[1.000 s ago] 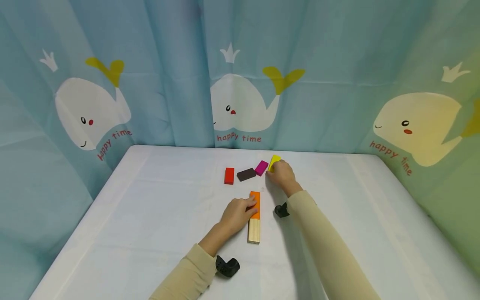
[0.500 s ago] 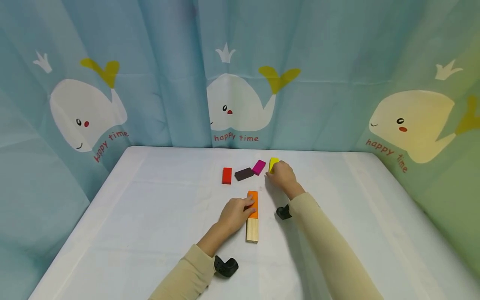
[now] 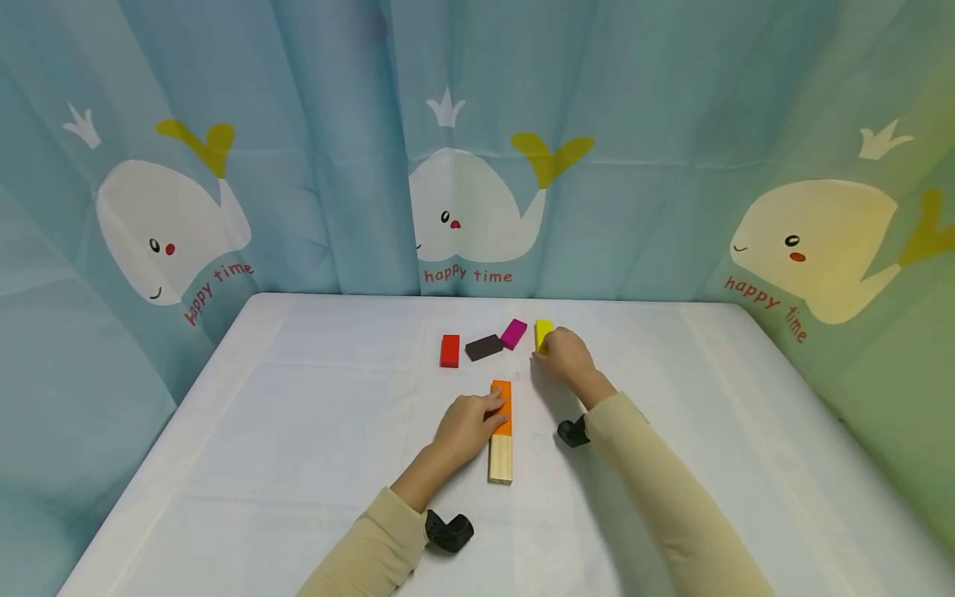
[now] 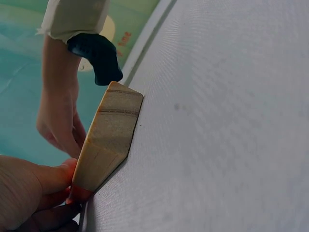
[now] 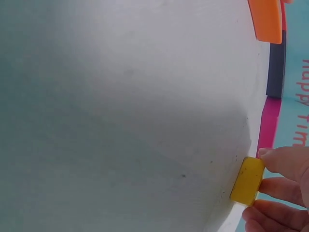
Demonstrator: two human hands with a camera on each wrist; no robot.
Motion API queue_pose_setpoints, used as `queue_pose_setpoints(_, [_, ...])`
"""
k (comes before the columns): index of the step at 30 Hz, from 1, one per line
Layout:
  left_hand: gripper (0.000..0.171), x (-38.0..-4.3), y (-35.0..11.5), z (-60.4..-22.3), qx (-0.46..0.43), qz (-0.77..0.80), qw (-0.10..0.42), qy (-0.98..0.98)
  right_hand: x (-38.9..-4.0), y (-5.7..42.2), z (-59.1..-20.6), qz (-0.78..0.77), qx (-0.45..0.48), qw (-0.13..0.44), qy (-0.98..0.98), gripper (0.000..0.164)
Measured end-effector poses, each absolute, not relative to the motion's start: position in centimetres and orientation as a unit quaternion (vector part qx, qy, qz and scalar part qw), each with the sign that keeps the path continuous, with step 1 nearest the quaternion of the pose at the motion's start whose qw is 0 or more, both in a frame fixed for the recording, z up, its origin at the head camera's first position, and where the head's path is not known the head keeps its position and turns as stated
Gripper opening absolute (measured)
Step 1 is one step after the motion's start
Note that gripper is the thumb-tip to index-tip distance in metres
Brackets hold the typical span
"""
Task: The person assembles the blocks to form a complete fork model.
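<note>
In the head view the left hand point(image 3: 466, 427) pinches an orange block point(image 3: 503, 421) between thumb and fingers. End to end with it lies a plain wooden block point(image 3: 501, 461), on the side nearer the person; its grain shows large in the left wrist view. Farther back, the right hand point(image 3: 567, 358) holds a yellow block point(image 3: 543, 333) by its near end. The right wrist view has this yellow block point(image 5: 248, 181) between the thumb and fingers, low at the table surface. Left of the yellow one lies a magenta block point(image 3: 514, 334).
A dark brown block point(image 3: 484, 347) touches or nearly touches the magenta one, and a red block point(image 3: 450, 351) lies left of it. All are on a white table point(image 3: 313, 414). Behind the table's back edge hangs a blue curtain point(image 3: 336, 207) with whale prints.
The right hand has drawn the yellow block slightly toward the person and turned it straighter. The left hand stays on the orange block. The whole head view has shifted a little.
</note>
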State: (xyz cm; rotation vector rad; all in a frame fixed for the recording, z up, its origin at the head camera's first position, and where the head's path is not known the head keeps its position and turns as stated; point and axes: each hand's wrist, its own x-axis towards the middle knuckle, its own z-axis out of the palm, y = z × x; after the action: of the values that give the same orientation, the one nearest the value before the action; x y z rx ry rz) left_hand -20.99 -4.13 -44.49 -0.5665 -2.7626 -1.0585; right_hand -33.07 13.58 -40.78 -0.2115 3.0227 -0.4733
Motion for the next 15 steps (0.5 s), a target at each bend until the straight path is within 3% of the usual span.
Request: queue_pose_setpoints(15, [0.033,-20.8,-4.2,-44.3,-0.186,-0.35,0.06,-0.916,-31.8,14.3,-41.2,-0.147,-0.111,-0.014,0.983,0.028])
